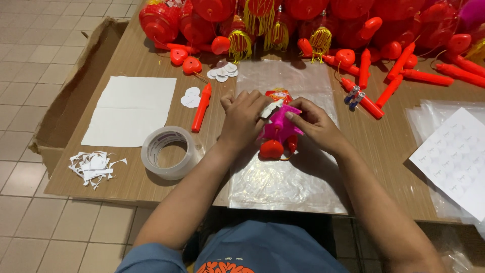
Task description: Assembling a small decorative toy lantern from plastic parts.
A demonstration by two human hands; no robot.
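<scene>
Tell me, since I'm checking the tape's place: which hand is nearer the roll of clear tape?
Left. The left hand works on the pink and red toy just right of the tape roll; the right hand is on the toy's far side, farther from it.

Both forearms come up from the 6 o'clock edge and converge near the middle of the view. The left hand [243, 117] sits at about 11 o'clock of centre, back of the hand up, knuckles bent, fingers [252, 99] curled inward toward the right in a pinch. The right hand [314, 123] lies just beside it at about 1 o'clock, wrist angled toward 5 o'clock, index finger stretched left toward the other hand, thumb tucked under. The fingertips of the two hands nearly meet. Both arms are bare to the elbow.
</scene>
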